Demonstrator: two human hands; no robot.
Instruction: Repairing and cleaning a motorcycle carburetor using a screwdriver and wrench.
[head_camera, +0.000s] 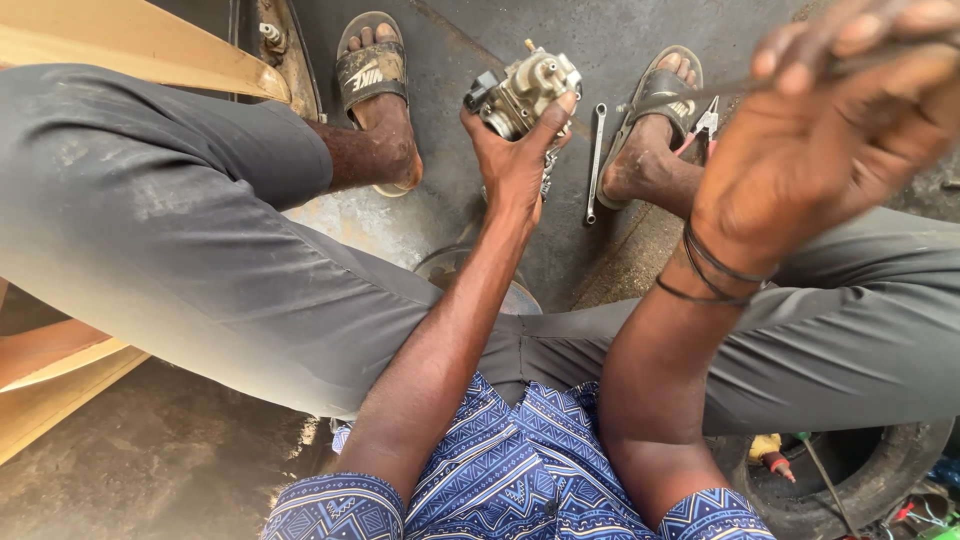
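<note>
A small metal carburetor (524, 92), grey and brass-toned with a black fitting on its left side, is held up between the person's knees, above the dark concrete floor (470, 60). The left hand (515, 160) grips it from below, arm stretched straight forward from the lap, palm turned away from the camera, thumb laid up along the right side of the body and the fingers (478, 118) wrapped round its left side, closed on it. The right hand (820, 130) is raised much nearer the camera, blurred, its back toward the lens and wrist bent; its fingers are curled shut around a thin dark rod-like tool (880, 60) whose kind cannot be made out. Dark cord bracelets (715, 270) circle that wrist. On the floor just right of the carburetor lies a slim wrench (596, 160), beside the right foot in a dark sandal (665, 90); red-handled pliers (705, 125) lie touching that foot's far side. The left foot wears a matching sandal (370, 70). Grey trousers (200, 240) cover both legs, and a blue patterned shirt (520, 470) shows at the bottom. At lower right an old tyre (890, 470) serves as a holder, with a yellow-and-red object (768, 452) and a green-handled screwdriver (815, 470) resting inside. Wooden boards (120, 40) frame the left edge.
</note>
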